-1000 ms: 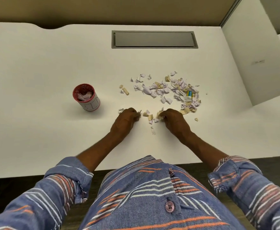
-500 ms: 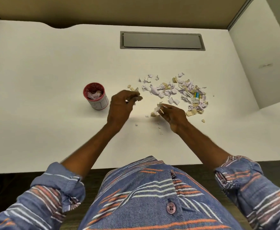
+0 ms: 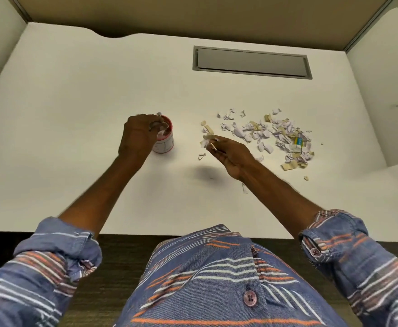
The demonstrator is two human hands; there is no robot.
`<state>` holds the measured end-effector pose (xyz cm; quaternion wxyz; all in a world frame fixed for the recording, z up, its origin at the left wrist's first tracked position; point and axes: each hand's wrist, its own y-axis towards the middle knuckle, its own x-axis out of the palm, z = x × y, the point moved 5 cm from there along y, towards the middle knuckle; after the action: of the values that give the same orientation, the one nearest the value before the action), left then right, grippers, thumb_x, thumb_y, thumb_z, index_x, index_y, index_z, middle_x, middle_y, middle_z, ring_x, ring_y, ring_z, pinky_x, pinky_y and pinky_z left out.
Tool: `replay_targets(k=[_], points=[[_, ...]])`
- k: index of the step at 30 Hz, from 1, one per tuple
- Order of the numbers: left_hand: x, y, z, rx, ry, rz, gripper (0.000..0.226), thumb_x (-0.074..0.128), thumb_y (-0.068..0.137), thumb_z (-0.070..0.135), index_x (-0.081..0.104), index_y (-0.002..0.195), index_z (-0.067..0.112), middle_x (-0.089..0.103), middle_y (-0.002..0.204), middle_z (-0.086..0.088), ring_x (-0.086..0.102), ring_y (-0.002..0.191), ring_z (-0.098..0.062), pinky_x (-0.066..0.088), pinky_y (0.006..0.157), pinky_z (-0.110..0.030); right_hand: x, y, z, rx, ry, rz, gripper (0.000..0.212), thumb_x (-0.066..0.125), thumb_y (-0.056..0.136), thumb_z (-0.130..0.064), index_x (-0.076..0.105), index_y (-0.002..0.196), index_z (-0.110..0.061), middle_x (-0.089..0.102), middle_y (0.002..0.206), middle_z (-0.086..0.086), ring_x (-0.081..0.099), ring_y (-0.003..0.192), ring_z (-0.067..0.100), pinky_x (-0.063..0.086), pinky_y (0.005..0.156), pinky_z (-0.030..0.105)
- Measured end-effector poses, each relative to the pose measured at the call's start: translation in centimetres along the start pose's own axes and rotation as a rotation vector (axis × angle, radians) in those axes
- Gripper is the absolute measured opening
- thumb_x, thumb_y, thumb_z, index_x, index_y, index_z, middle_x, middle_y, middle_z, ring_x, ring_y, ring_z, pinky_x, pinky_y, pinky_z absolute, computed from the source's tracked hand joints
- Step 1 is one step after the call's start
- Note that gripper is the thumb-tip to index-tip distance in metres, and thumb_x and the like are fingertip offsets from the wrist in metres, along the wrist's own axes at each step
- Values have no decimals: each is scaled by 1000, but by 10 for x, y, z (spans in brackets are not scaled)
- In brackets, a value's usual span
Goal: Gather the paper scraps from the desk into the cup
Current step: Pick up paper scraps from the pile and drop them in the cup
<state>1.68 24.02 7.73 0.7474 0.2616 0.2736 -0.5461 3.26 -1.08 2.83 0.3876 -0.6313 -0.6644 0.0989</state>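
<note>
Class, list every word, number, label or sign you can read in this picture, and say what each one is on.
No text here is legible.
Cup: its white side shows printed lines, too blurred to read.
Blue and yellow scrap: any print is too small to read.
Other paper scraps and desk: no writing visible.

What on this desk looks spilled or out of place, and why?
Torn paper scraps lie strewn across the desk, right of the upright cup, with a few strays apart nearer the front edge. They look like litter; nothing appears damaged.
</note>
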Motion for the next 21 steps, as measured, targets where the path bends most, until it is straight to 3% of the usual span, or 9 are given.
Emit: replay_targets(k=[3, 9, 14, 18, 21], points=[[0, 3, -4, -27, -50, -20, 23, 67, 89, 17, 77, 111, 14, 75, 113, -5, 67, 111, -17, 53, 100, -36, 23, 2, 1, -7, -19, -32, 16, 61, 92, 10, 70, 104, 6, 76, 92, 12, 73, 75, 16, 62, 78, 21], [-2, 4, -7, -36, -91, 6, 23, 66, 89, 16, 77, 110, 19, 76, 111, 0, 70, 104, -14, 55, 97, -31, 63, 8, -4, -33, -66, -82, 30, 61, 93, 9, 63, 122, 13, 71, 108, 20, 72, 86, 20, 62, 83, 23], [-9, 7, -10, -25, -115, 66, 25, 59, 95, 11, 73, 115, 13, 75, 113, -5, 70, 106, -17, 56, 97, -35, 91, 19, -5, -55, -168, -64, 16, 62, 89, 13, 70, 102, 8, 71, 112, 23, 71, 84, 23, 63, 78, 24], [-13, 9, -14, -57, -161, 97, 27, 58, 95, 10, 73, 117, 13, 74, 114, -5, 69, 107, -17, 55, 98, -36, 113, 31, -5, -127, -370, -31, 18, 67, 84, 14, 73, 96, 4, 72, 108, 24, 71, 89, 27, 63, 82, 31], [-12, 8, -16, -59, -164, 91, 28, 58, 94, 9, 72, 118, 12, 73, 118, -5, 67, 111, -17, 53, 101, -35, 128, 38, -6, -199, -576, 7, 22, 64, 83, 10, 75, 101, 3, 74, 108, 23, 73, 98, 35, 61, 91, 45]])
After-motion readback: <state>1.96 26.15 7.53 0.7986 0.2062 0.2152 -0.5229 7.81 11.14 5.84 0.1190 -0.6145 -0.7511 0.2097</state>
